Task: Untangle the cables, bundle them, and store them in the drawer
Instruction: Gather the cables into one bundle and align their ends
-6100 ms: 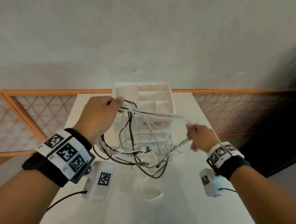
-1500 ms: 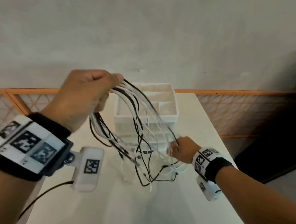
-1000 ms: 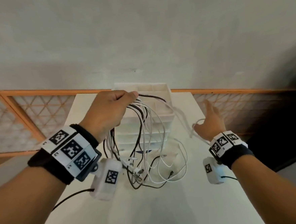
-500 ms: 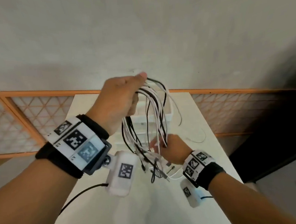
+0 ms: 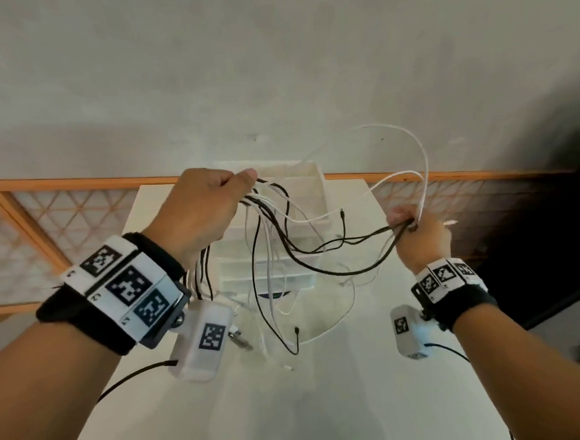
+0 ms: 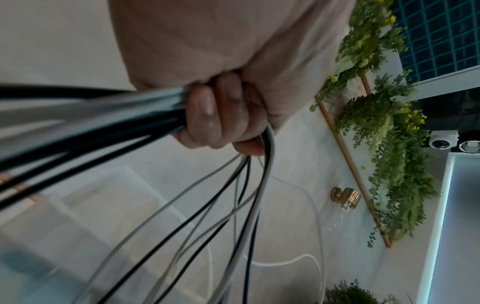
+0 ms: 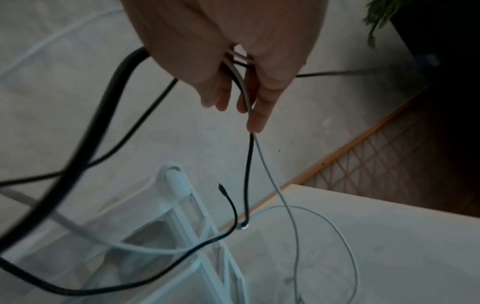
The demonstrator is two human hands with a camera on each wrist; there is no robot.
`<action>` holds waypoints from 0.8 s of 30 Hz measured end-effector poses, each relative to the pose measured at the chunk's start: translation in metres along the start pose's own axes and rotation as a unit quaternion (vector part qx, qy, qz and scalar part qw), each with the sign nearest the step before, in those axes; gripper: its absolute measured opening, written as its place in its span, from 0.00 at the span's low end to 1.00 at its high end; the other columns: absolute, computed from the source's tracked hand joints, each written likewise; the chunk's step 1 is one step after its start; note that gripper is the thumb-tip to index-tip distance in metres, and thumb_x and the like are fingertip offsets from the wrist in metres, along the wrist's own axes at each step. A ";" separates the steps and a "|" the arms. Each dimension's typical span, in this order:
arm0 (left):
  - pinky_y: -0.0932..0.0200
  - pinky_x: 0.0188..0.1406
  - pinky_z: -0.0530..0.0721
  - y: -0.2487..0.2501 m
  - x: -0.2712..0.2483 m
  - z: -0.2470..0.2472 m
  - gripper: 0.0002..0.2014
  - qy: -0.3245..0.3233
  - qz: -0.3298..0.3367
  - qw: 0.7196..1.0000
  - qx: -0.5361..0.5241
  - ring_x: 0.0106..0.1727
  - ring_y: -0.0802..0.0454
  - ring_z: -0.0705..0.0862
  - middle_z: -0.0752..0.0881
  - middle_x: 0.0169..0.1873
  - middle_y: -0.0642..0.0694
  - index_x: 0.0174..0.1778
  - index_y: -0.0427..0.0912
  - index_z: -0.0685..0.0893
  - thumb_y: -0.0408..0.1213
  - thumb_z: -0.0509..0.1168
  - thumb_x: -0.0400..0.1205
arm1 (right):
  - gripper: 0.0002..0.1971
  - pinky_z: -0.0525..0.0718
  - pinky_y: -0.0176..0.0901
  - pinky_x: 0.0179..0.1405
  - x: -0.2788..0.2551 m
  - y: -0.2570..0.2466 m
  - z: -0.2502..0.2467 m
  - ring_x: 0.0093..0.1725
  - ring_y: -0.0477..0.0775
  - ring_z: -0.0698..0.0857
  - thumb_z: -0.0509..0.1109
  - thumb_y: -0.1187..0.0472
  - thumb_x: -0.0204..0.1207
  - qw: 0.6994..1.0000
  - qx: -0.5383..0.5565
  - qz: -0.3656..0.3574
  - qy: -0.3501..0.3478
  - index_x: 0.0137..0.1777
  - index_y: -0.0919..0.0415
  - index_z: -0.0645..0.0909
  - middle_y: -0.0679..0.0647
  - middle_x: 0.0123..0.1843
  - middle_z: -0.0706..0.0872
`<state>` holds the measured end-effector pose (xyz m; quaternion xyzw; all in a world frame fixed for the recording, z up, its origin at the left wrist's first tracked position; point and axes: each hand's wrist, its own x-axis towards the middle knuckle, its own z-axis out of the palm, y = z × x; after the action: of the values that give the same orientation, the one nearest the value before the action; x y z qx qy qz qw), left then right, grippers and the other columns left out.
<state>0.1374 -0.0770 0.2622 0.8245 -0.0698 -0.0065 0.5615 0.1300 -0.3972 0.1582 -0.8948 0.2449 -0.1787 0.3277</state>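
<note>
Untangling it is; left hand (image 5: 201, 210) fists the cables (image 5: 285, 240) up high over the table (image 5: 329, 406); right hand (image 5: 416, 233), well off to the side, pinches a black and a white strand drawn out; drawers (image 5: 278, 272) wait behind; next, I'd judge: tease those strands free without knotting them.

head view looks down from above; both close wrist views share its cables (image 5: 318, 252) and drawer unit (image 5: 281, 220)
</note>
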 end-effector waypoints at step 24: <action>0.55 0.31 0.64 0.011 -0.020 0.005 0.26 -0.055 -0.004 0.991 0.125 0.19 0.53 0.68 0.62 0.13 0.54 0.27 0.42 0.69 0.55 0.56 0.88 | 0.14 0.74 0.44 0.36 -0.050 -0.043 0.053 0.42 0.66 0.85 0.66 0.47 0.76 0.964 -0.133 -0.122 -0.194 0.35 0.56 0.78 0.58 0.38 0.85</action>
<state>0.1163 -0.0836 0.2694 0.8870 -0.0971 -0.0452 0.4492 0.1284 -0.3141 0.1409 -0.9709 0.0875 -0.0056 0.2227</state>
